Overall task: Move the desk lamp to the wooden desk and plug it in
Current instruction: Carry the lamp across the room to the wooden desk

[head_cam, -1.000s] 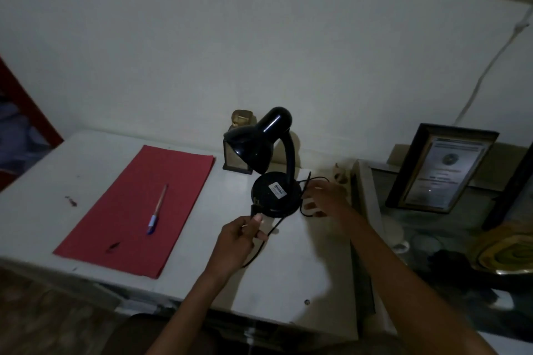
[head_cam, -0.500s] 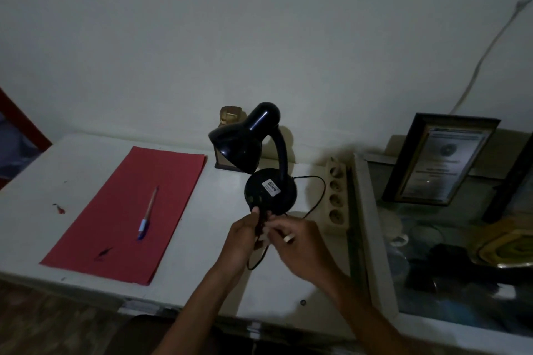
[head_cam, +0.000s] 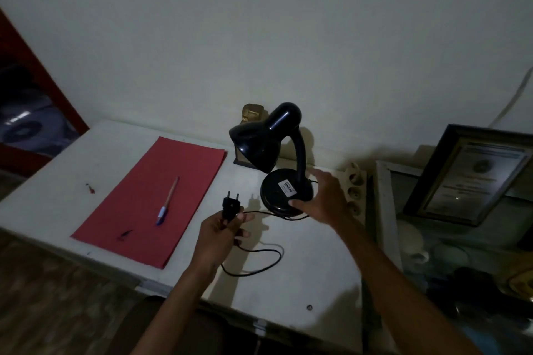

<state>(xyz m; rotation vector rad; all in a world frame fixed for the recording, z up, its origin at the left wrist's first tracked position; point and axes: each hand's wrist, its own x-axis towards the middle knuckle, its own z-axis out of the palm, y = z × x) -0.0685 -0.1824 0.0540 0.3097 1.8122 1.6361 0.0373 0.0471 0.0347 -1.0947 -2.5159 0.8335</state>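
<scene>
Black cord [head_cam: 253, 261] loops slack between the plug [head_cam: 230, 206] pinched in your left hand [head_cam: 222, 232] and the desk lamp [head_cam: 278, 164] on the white tabletop [head_cam: 302, 282], so lifting with your spread right hand [head_cam: 323, 200] on its base could snag it.

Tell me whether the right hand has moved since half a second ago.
Yes. The right hand left the plug and went to the lamp base, nearer the power strip.
</scene>
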